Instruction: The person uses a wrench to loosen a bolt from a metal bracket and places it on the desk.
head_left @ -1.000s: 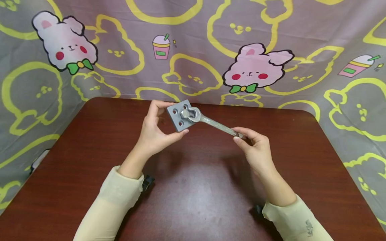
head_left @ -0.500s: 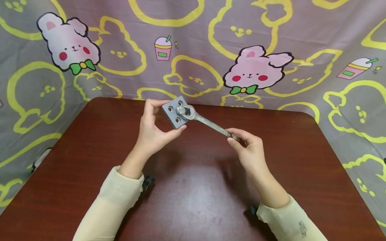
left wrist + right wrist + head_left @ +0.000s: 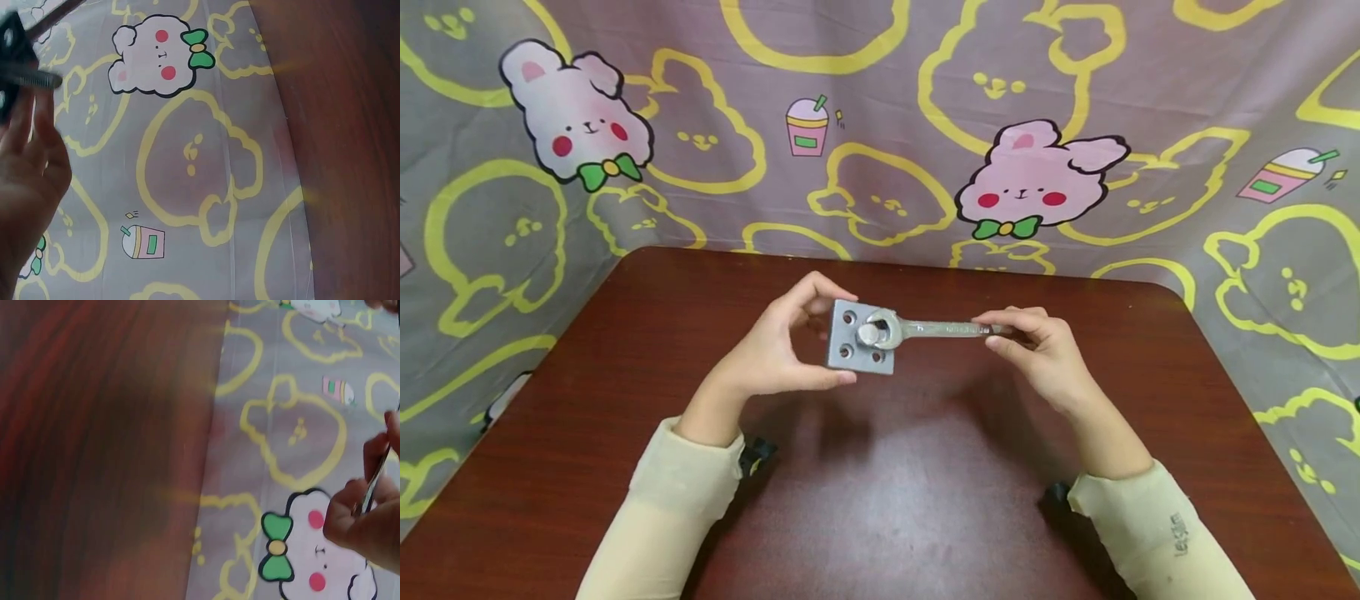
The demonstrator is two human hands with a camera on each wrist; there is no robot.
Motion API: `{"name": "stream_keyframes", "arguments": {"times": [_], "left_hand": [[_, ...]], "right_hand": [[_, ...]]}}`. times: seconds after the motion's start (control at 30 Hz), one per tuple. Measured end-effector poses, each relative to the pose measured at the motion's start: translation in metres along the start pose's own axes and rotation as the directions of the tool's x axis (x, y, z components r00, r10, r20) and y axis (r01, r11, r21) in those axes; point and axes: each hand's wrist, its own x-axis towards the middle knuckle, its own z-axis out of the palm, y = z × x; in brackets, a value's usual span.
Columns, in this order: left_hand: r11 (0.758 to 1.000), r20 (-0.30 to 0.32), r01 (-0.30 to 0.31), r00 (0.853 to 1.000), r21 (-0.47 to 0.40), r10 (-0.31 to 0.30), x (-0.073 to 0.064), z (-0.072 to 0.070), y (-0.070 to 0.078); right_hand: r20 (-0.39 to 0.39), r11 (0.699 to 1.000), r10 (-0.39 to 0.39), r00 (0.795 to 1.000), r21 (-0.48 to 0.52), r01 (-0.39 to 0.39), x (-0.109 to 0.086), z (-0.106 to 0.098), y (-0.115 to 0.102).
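The left hand is gripping a grey plate by opposite edges, thumb below and fingers above, holding it over the table. The right hand is pinching the far end of a wrench, whose long axis is running sideways, leftward from those fingers to the bolt (how snugly it is fitting, one cannot tell). The bolt is lying nearer the left hand.

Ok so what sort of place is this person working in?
Probably a makeshift indoor work spot, though the wider room is hidden: there's a reddish-brown table, a cartoon-printed cloth hanging behind it and at both sides, and a wrench in the right hand.
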Motion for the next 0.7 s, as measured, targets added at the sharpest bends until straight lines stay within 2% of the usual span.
{"name": "stream_keyframes", "arguments": {"times": [0.1,0.23,0.47,0.7], "left_hand": [[0.999,0.139,0.023,0.990,-0.034,-0.018,-0.001,-0.002,0.000],[0.996,0.272,0.057,0.961,-0.066,-0.037,-0.001,-0.003,-0.002],[0.985,0.401,0.121,0.914,-0.120,-0.064,0.000,-0.004,-0.005],[0.975,0.492,0.163,0.868,-0.149,-0.070,0.001,-0.002,-0.013]], "right_hand": [[0.059,0.999,-0.043,0.997,-0.029,0.044,0.006,-0.007,0.004],[0.128,0.992,-0.120,0.984,-0.026,0.125,0.015,-0.012,0.009],[0.220,0.965,-0.236,0.946,-0.059,0.255,0.030,-0.015,0.014],[0.298,0.956,-0.255,0.920,-0.065,0.286,0.041,-0.018,0.015]]}}
